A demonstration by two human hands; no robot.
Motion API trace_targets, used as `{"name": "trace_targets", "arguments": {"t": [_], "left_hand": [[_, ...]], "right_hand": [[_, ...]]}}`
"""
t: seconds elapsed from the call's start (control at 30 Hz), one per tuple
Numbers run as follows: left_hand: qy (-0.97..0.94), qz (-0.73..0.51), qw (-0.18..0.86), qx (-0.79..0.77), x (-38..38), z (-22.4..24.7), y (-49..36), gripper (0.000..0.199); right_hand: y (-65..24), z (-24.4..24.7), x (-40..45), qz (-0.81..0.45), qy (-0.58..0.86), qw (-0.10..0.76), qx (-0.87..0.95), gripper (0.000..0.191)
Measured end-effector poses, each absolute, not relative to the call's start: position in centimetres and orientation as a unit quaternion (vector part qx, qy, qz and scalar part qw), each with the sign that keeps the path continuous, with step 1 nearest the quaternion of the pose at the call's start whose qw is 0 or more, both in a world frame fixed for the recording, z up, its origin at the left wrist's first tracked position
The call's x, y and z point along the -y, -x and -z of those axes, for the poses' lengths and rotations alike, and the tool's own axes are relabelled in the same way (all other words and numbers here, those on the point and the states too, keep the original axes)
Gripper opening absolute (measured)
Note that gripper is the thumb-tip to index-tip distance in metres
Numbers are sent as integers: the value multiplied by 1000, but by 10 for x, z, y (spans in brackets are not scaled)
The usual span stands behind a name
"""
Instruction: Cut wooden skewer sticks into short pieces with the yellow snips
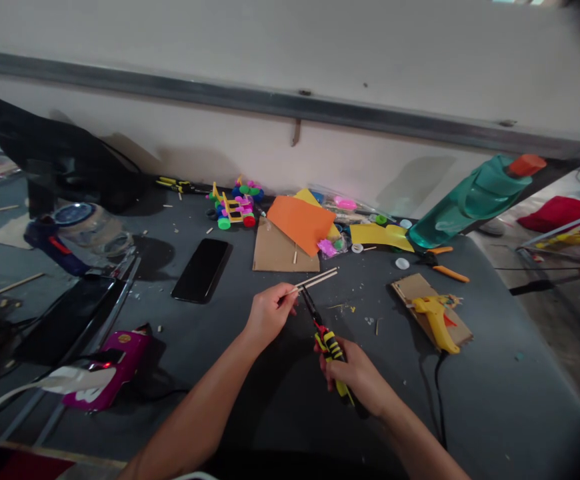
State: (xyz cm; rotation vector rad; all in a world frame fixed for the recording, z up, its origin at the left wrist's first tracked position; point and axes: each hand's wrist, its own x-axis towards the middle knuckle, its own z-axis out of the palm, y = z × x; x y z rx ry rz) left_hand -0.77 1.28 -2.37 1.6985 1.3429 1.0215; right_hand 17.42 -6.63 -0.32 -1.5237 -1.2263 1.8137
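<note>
My left forearm comes in from seven o'clock and slants up toward one; my right forearm comes in from five and slants toward eleven. Nearest of the two, my right hand is curled around the yellow-and-black handles of the pliers, palm and fingers closed on the grips, the tool's nose aimed at eleven o'clock. A little farther out, my left hand has its fingers bent and its thumb pressed toward them, pinching the near ends of the thin wooden sticks. These jut from my fingertips toward two o'clock, above the grey tabletop. The tool's tip meets them just beside my fingertips; I cannot tell whether its jaws are biting.

From the sticks, the yellow glue gun lies at four o'clock and a black phone at nine. Beyond, at eleven, an orange sheet overlaps some cardboard. A colourful wheeled toy stands at ten, and the teal bottle at two.
</note>
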Motion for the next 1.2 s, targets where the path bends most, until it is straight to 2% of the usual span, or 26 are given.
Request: {"name": "trace_targets", "arguments": {"t": [0.13,0.53,1.2], "left_hand": [[-671,-391,348,-525,-12,25,8,22],[-727,-384,244,-514,-10,23,9,22],[-771,-403,176,-460,-12,28,10,17]], "right_hand": [[-173,3,66,-700,529,256,405,33],[-168,-7,63,-678,546,244,427,33],[-168,0,64,-652,561,223,459,32]]}}
